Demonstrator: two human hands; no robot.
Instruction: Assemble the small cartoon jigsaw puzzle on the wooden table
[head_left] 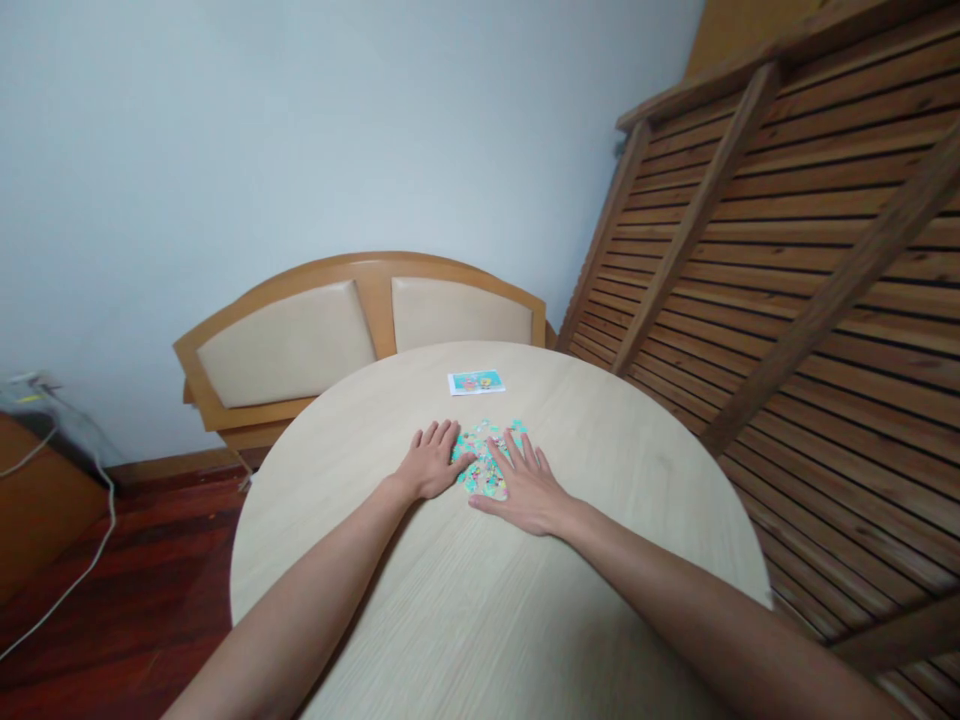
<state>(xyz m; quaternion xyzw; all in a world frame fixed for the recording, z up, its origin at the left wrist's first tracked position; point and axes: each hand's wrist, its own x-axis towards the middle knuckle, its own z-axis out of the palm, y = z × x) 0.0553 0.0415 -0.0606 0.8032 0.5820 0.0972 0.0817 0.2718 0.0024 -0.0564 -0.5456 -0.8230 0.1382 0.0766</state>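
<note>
Far left, one white cable (112, 505) is trailing down to the red-brown floor; then one curved headboard (375, 315) is standing by the wall, framing two cream padded panels (289, 345). One round wood-grain table (277, 510) is filling the middle. Two hands are working on it. Left hand (433, 462): lying palm down, four fingers sitting fairly close, thumb stretching out to the left edge of the small jigsaw-like pieces (484, 455). Those are lying in one loose patch between the hands, mostly turquoise with some pink and yellow; too many and too tiny for counting. One picture card (476, 382), turquoise with pink and yellow figures, is lying beyond them, apart from the patch. Right hand (529, 490): palm down, fingers spreading wide, covering the patch's right side; can't tell if anything is sitting under either palm. Neither hand is visibly gripping a piece. Step looks like herding or spreading the pieces; next move is probably calling for flat, light fingers, keeping strays inside. Far right, one slatted wooden panel (750, 250) is leaning.
</note>
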